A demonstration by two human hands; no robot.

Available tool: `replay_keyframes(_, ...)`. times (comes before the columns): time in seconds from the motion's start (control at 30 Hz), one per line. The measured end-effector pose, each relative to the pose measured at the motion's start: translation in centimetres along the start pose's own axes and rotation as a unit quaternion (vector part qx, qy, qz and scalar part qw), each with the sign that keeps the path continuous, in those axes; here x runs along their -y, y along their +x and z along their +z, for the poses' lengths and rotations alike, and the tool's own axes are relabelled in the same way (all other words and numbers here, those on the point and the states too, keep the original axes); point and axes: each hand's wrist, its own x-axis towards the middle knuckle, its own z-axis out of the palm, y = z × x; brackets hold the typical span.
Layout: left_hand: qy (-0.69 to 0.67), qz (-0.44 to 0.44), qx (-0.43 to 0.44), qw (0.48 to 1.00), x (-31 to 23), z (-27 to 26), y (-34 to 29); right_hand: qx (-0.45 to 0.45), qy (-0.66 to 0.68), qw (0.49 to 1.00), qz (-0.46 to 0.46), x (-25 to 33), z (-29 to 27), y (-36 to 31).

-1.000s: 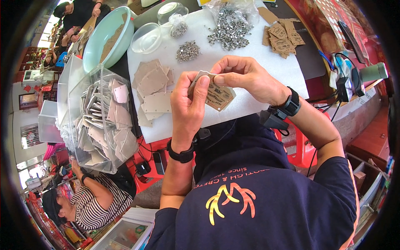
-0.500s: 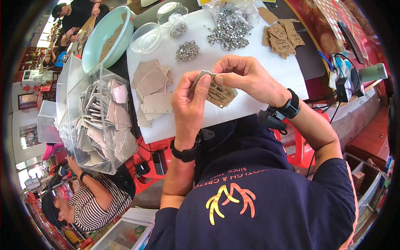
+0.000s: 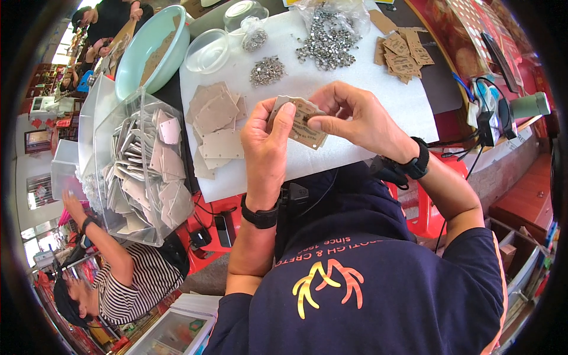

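My left hand (image 3: 269, 133) is closed on a tan printed board (image 3: 305, 134) with a wavy upper edge and small corner holes, thumb on its face. It is held tilted above the white foam sheet (image 3: 355, 145). At the board's right edge, my right hand (image 3: 364, 118) has thumb and fingers curled. A dark spot shows by that thumb, too small to name. Beside my left hand lie blank grey-beige boards (image 3: 213, 115) in a loose stack. Beyond my hands are a small heap of metal pieces (image 3: 267, 71) and a larger heap (image 3: 327, 46) spilling from a clear bag.
Printed tan boards (image 3: 405, 56) lie at the far right. On the left stand a clear bin (image 3: 145, 222) of blank boards and a pale green basin (image 3: 127, 74). A round plastic tub (image 3: 207, 53) sits at the back. A person in stripes (image 3: 142, 284) is at lower left.
My right hand has drawn back slightly from the board's top edge to its right side. The board has turned and shows more of its face. The striped person's arm has moved.
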Motion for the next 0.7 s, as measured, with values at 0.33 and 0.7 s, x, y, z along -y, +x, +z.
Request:
replay_keyframes(0.33, -0.053, -0.012, 0.013, 0.998, -0.7, 0.3, -0.3, 0.049, 0.091, 0.991, 0.086, -0.7, -0.6, -0.3)
replay_keyframes(0.7, -0.174, -0.044, 0.02, 0.984, 0.6, 0.2, -0.5, -0.002, 0.022, 0.998, 0.06, -0.3, 0.3, -0.8)
